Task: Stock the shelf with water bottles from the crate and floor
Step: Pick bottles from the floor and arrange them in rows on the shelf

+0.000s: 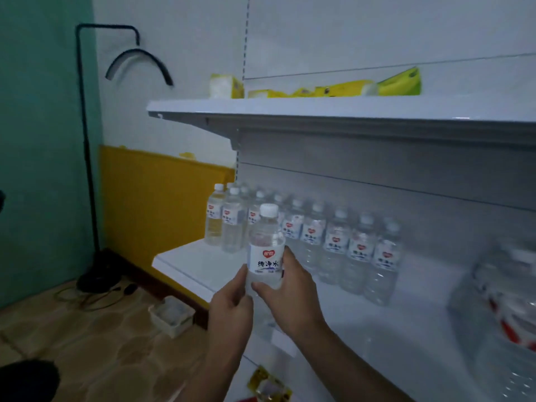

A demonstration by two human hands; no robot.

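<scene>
While both hands hold one water bottle (265,250) upright in front of the shelf (185,264), I judge the placing step is in hand. My left hand (232,306) wraps its fingers round the lower body; my right hand (290,291) pinches it at the label. A row of bottles (333,239) already stands along the back of the shelf, with bare space in front. Next I need to carry the bottle forward, set it down just beside the row without knocking its neighbours, then let go.
</scene>
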